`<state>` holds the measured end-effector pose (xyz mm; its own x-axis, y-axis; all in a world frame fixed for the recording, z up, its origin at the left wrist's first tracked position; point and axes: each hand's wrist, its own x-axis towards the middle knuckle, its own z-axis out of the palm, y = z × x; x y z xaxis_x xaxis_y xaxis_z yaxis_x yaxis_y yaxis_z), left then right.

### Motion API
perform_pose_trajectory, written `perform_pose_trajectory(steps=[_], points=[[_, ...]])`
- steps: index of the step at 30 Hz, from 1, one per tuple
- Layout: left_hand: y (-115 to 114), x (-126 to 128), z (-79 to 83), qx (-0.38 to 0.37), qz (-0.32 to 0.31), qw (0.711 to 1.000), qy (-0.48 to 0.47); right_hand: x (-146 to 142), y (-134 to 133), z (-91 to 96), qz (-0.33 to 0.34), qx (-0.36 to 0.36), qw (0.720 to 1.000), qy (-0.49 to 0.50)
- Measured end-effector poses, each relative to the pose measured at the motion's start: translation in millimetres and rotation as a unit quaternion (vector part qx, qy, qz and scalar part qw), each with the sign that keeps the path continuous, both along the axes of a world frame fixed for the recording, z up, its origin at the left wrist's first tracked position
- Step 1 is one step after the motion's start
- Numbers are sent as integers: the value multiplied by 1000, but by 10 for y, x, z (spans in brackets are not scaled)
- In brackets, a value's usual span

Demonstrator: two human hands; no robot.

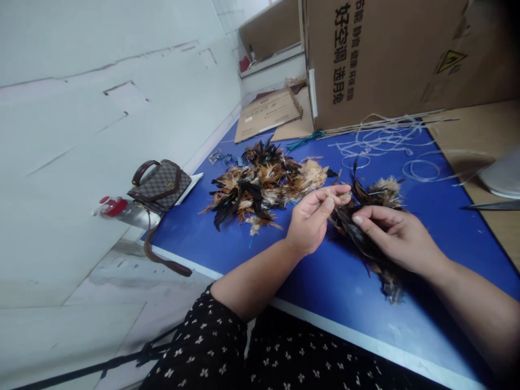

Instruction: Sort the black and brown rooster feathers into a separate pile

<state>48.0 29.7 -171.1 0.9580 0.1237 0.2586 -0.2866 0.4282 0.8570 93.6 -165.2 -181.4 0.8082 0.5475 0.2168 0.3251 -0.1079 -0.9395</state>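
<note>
My left hand (311, 223) is pinched closed around the pale end of a small feather bunch; the fingertips partly hide what they grip. Close by on the right, the thumb and fingers of my right hand (400, 235) come together on dark feathers (355, 230). Those feathers are long, black and brown, and hang down toward the blue table (325, 287). Just behind my right hand are greyish-white fluffy feathers (385, 189). Left of my hands lies a large pile of brown, black and cream feathers (260, 181).
Clear plastic string (382, 141) lies tangled near a big cardboard box (390, 59). A teal cord (304, 141) and flat cardboard (266, 114) sit at the back. A handbag (160, 187) and red-capped bottle (130, 211) stand left. A pointed blade (493, 206) is at the right.
</note>
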Motion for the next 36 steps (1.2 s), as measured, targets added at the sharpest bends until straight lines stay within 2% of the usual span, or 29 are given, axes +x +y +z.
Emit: perform_pose_trajectory(steps=[2, 4, 7, 9, 12, 15, 17, 20, 22, 28, 31, 36], points=[[10, 27, 14, -26, 30, 999, -3, 3, 6, -14, -28, 13, 1000, 3], [19, 65, 9, -52, 90, 995, 0, -4, 18, -29, -74, 27, 997, -10], [25, 125, -26, -89, 153, 983, 38, -37, 41, -44, -117, 38, 991, -45], [13, 140, -47, -107, 145, 981, 75, -67, 61, -51, -98, 33, 992, -72], [-24, 119, -49, -97, 99, 985, 104, -98, 94, -84, -59, 19, 991, -120], [-21, 110, -44, -71, 98, 988, 93, -90, 106, -161, -69, 2, 983, -173], [28, 141, -57, -64, 146, 983, 91, -58, 85, -218, -139, -16, 969, -205], [129, 208, -86, -52, 241, 965, 86, 18, 26, -268, -282, -52, 930, -228], [157, 217, -87, -38, 263, 962, 65, 61, -2, -268, -320, -72, 920, -215], [7, 58, -32, 12, 111, 993, 28, 26, 55, -220, -240, -91, 941, -222], [-32, 43, -47, 22, 116, 991, 62, -24, 93, -210, -173, -70, 954, -233], [-4, 115, -147, -9, 107, 990, 97, -72, 119, -220, -72, -51, 972, -215]])
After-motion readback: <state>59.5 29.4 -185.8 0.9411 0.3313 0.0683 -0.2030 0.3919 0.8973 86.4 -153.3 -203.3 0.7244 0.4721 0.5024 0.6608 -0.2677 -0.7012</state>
